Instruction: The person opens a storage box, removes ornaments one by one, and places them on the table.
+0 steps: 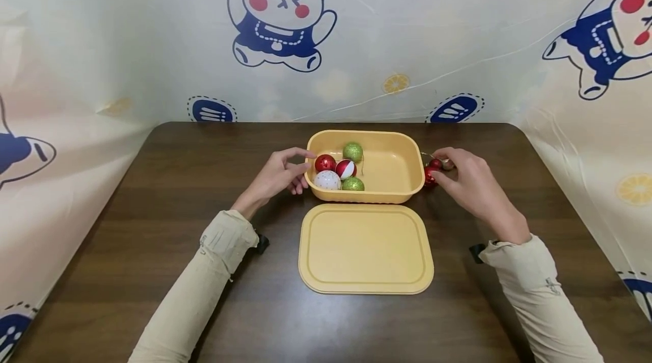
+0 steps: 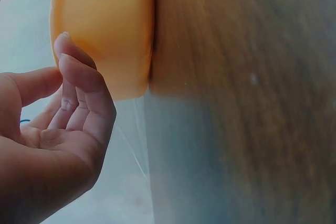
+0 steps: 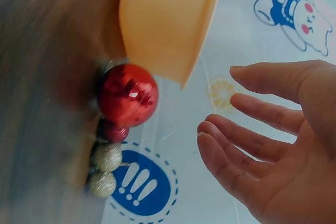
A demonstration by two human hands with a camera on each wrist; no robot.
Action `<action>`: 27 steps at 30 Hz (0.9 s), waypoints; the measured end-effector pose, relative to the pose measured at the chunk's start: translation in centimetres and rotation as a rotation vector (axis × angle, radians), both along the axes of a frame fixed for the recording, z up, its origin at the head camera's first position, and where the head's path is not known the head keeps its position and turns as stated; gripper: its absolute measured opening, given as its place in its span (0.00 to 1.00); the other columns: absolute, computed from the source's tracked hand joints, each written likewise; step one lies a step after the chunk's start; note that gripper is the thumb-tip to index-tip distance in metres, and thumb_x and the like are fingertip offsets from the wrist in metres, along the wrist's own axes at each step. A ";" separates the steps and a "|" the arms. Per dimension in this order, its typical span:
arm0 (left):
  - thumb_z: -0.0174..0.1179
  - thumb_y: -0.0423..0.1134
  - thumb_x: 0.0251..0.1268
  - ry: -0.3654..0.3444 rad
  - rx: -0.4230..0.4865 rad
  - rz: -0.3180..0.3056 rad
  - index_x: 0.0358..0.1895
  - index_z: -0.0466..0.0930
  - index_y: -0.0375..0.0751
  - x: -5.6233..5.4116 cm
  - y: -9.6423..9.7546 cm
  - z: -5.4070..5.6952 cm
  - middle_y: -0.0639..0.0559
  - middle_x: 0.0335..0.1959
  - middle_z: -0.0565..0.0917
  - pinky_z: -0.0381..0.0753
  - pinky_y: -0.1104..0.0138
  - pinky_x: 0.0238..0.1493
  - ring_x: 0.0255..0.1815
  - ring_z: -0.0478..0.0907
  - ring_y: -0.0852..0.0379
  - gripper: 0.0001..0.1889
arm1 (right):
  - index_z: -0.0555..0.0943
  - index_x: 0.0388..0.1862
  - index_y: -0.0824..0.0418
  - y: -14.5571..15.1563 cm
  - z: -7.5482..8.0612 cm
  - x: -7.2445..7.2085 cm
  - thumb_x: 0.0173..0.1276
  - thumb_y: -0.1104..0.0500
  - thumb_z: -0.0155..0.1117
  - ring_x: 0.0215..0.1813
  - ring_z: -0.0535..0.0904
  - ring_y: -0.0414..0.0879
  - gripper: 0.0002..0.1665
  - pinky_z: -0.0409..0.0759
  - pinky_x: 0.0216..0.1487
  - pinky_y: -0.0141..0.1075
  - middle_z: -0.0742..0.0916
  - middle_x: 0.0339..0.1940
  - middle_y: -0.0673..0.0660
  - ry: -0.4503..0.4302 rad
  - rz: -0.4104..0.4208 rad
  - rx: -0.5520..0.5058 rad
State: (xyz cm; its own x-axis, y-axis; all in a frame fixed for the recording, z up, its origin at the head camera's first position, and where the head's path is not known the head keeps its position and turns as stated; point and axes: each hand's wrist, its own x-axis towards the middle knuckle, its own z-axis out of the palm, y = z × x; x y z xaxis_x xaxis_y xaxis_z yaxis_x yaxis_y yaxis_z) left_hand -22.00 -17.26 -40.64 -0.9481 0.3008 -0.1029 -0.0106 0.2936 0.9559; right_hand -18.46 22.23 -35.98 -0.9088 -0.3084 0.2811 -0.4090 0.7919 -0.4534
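My left hand (image 1: 280, 173) is at the left end of a yellow plastic box (image 1: 397, 196), its thumb and a finger pinching the rim; the wall shows beyond the fingers in the left wrist view. Inside the box, toward its left, lie Christmas balls: a shiny red ball (image 1: 325, 162), a red and white ball (image 1: 346, 169), a white dotted ball (image 1: 327, 180) and two green glitter balls (image 1: 352, 152). Past the right end, my right hand (image 1: 474, 182) hovers with spread, loosely bent fingers near a red ball (image 3: 127, 95), a small red ball (image 3: 115, 131) and gold glitter balls (image 3: 107, 157).
A flat yellow lid (image 1: 365, 250) lies on the dark wooden table (image 1: 229, 306), just in front of the box. Behind the table hangs a pale cloth (image 1: 367, 68) printed with cartoon bears.
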 end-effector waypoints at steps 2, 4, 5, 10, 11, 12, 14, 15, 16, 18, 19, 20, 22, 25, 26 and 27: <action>0.56 0.37 0.75 0.002 0.000 0.005 0.62 0.76 0.41 0.0 0.0 0.0 0.35 0.26 0.83 0.81 0.66 0.22 0.19 0.78 0.51 0.16 | 0.79 0.54 0.67 -0.5 0.3 0.0 0.65 0.66 0.69 0.45 0.81 0.58 0.19 0.83 0.46 0.55 0.84 0.46 0.65 0.014 0.017 -0.002; 0.56 0.37 0.75 0.005 0.002 0.003 0.62 0.76 0.41 0.0 -0.1 0.0 0.35 0.26 0.83 0.80 0.66 0.22 0.19 0.78 0.51 0.16 | 0.79 0.54 0.67 -1.0 0.5 0.0 0.65 0.66 0.69 0.45 0.81 0.58 0.19 0.83 0.46 0.55 0.84 0.46 0.65 0.014 0.025 0.002; 0.56 0.37 0.75 0.004 0.005 0.002 0.62 0.76 0.41 0.0 -0.1 0.0 0.36 0.26 0.83 0.80 0.66 0.22 0.18 0.78 0.51 0.16 | 0.79 0.54 0.68 -1.2 0.5 0.1 0.65 0.66 0.69 0.44 0.80 0.58 0.19 0.83 0.46 0.55 0.84 0.45 0.65 0.013 0.027 0.004; 0.56 0.39 0.75 -0.002 0.012 -0.002 0.62 0.76 0.42 -0.2 0.0 -0.2 0.38 0.24 0.83 0.80 0.66 0.22 0.18 0.78 0.52 0.16 | 0.79 0.54 0.68 -1.9 0.6 0.0 0.64 0.65 0.70 0.43 0.79 0.57 0.20 0.83 0.45 0.53 0.84 0.44 0.64 0.009 0.033 0.011; 0.56 0.39 0.75 -0.004 0.011 -0.002 0.62 0.76 0.42 -0.2 0.0 -0.2 0.38 0.24 0.83 0.80 0.66 0.22 0.18 0.78 0.52 0.16 | 0.79 0.54 0.68 -2.0 0.6 -0.1 0.64 0.65 0.70 0.43 0.79 0.57 0.20 0.83 0.45 0.52 0.84 0.44 0.64 0.013 0.034 0.011; 0.56 0.39 0.75 -0.004 0.010 -0.002 0.62 0.76 0.43 -0.2 0.0 -0.2 0.38 0.24 0.83 0.80 0.66 0.22 0.18 0.78 0.52 0.16 | 0.79 0.54 0.68 -2.2 0.6 -0.2 0.64 0.65 0.70 0.43 0.80 0.57 0.20 0.82 0.45 0.51 0.84 0.44 0.64 0.015 0.038 0.010; 0.56 0.39 0.75 -0.002 0.006 -0.003 0.62 0.76 0.43 -0.3 0.0 -0.2 0.38 0.25 0.83 0.80 0.66 0.22 0.19 0.78 0.51 0.16 | 0.79 0.55 0.68 -2.6 0.5 -0.4 0.64 0.65 0.69 0.42 0.79 0.56 0.20 0.81 0.44 0.50 0.84 0.44 0.64 0.022 0.045 0.012; 0.56 0.39 0.75 -0.001 0.005 -0.003 0.62 0.76 0.42 -0.3 0.0 -0.2 0.37 0.25 0.83 0.80 0.66 0.22 0.19 0.78 0.51 0.16 | 0.79 0.55 0.68 -2.8 0.5 -0.5 0.65 0.65 0.69 0.41 0.79 0.56 0.20 0.81 0.44 0.49 0.84 0.43 0.64 0.023 0.051 0.016; 0.57 0.39 0.75 -0.001 0.004 -0.002 0.62 0.76 0.42 -0.3 -0.1 -0.2 0.37 0.25 0.83 0.81 0.66 0.22 0.19 0.78 0.51 0.16 | 0.79 0.55 0.68 -3.0 0.5 -0.6 0.65 0.65 0.69 0.41 0.79 0.55 0.20 0.80 0.43 0.48 0.84 0.42 0.64 0.026 0.059 0.022; 0.57 0.39 0.75 -0.002 0.003 -0.001 0.62 0.76 0.42 -0.3 -0.2 -0.3 0.37 0.26 0.83 0.81 0.66 0.22 0.19 0.78 0.50 0.16 | 0.79 0.56 0.68 -3.6 0.5 -0.7 0.66 0.64 0.68 0.42 0.79 0.56 0.20 0.80 0.43 0.49 0.84 0.43 0.64 0.010 0.073 0.028; 0.57 0.39 0.75 -0.003 0.002 0.000 0.62 0.76 0.42 -0.3 -0.3 -0.3 0.37 0.26 0.83 0.81 0.66 0.23 0.19 0.78 0.50 0.17 | 0.79 0.56 0.68 -3.9 0.5 -0.8 0.67 0.63 0.67 0.43 0.80 0.56 0.20 0.80 0.43 0.49 0.84 0.44 0.64 0.000 0.077 0.030; 0.57 0.39 0.75 -0.005 0.004 0.000 0.62 0.76 0.42 -0.3 -0.3 -0.3 0.37 0.26 0.83 0.81 0.65 0.23 0.19 0.78 0.50 0.17 | 0.78 0.57 0.68 -4.3 0.6 -0.9 0.67 0.63 0.67 0.44 0.80 0.57 0.20 0.81 0.44 0.50 0.84 0.45 0.64 -0.016 0.081 0.029; 0.57 0.39 0.74 -0.008 0.009 0.000 0.62 0.76 0.42 -0.3 -0.3 -0.4 0.37 0.25 0.83 0.81 0.65 0.22 0.19 0.78 0.50 0.17 | 0.78 0.58 0.66 -4.9 0.6 -1.0 0.68 0.62 0.67 0.48 0.82 0.58 0.21 0.82 0.46 0.51 0.84 0.50 0.64 -0.049 0.083 0.028; 0.58 0.39 0.74 -0.006 0.021 -0.004 0.62 0.76 0.42 -0.4 -0.3 -0.4 0.36 0.25 0.83 0.81 0.65 0.22 0.18 0.78 0.50 0.16 | 0.78 0.59 0.66 -5.8 0.5 -1.3 0.69 0.62 0.67 0.51 0.82 0.59 0.21 0.82 0.49 0.52 0.83 0.54 0.63 -0.084 0.095 0.014; 0.58 0.38 0.74 -0.005 0.025 -0.007 0.62 0.77 0.41 -0.4 -0.2 -0.4 0.36 0.26 0.83 0.81 0.65 0.22 0.18 0.78 0.50 0.16 | 0.78 0.59 0.66 -6.2 0.5 -1.4 0.69 0.62 0.66 0.51 0.82 0.59 0.21 0.82 0.49 0.52 0.83 0.55 0.63 -0.090 0.102 0.014; 0.58 0.38 0.74 -0.005 0.026 -0.009 0.62 0.77 0.41 -0.4 -0.2 -0.4 0.35 0.26 0.83 0.81 0.65 0.22 0.18 0.78 0.51 0.17 | 0.78 0.59 0.66 -6.5 0.5 -1.5 0.69 0.63 0.66 0.51 0.82 0.59 0.21 0.82 0.49 0.52 0.83 0.55 0.63 -0.090 0.111 0.017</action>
State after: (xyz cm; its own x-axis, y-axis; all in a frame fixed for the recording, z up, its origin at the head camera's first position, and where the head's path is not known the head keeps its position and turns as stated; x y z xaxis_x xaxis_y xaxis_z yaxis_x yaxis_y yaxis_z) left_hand -22.43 -17.46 -41.02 -0.9449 0.3119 -0.0998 -0.0131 0.2684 0.9632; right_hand -19.97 15.71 -35.53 -0.8902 -0.4125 0.1935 -0.4526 0.7519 -0.4793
